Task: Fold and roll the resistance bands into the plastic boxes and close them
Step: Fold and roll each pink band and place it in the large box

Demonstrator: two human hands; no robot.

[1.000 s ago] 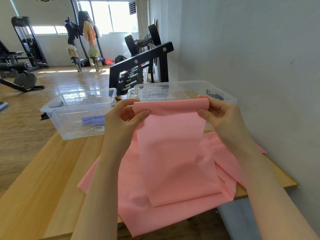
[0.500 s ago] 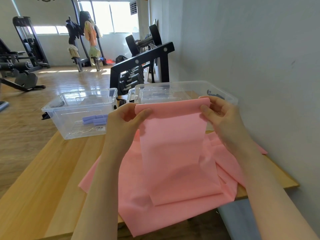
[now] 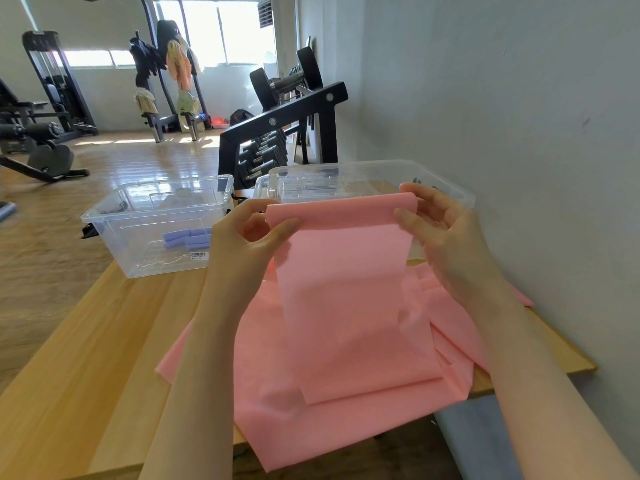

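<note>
Your left hand (image 3: 249, 237) and right hand (image 3: 446, 233) pinch the pink band's (image 3: 346, 289) folded top. Not rolled yet. Both boxes (image 3: 156, 216) open at the worktop's (image 3: 86, 358) far edge.

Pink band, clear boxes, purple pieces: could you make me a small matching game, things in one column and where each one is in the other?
Things:
1. pink band
2. purple pieces
3. left box
4. dumbbell rack

Places:
A. on the floor beyond the table
B. held up at its top edge by both hands
C. inside the left box
D. on the table's far left corner

Pairs: 1-B, 2-C, 3-D, 4-A
</note>
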